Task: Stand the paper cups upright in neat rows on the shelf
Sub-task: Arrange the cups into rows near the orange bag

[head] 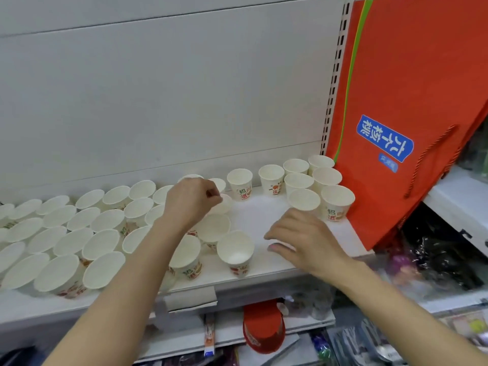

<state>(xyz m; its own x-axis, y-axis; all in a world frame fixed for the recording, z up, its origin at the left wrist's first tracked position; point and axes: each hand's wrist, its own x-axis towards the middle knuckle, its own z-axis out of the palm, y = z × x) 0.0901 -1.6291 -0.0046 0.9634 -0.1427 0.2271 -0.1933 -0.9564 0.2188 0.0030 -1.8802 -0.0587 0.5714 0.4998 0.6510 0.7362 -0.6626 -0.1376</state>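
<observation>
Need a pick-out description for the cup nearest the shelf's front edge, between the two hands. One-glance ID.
Start at the red bag hanging at the shelf's right end, then follow the front edge leftward past the open right hand. The first cup you meet is the front cup, upright with red print low on its side. Unlike the packed cups to its left, it has bare shelf on its right.

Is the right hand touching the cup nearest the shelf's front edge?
Apart. The head view shows bare shelf between the right hand and that cup.

paper cups point(79, 233) in rows on shelf point(253, 215) — left | smaller cluster point(314, 183) right | bag point(396, 101) beyond
</observation>
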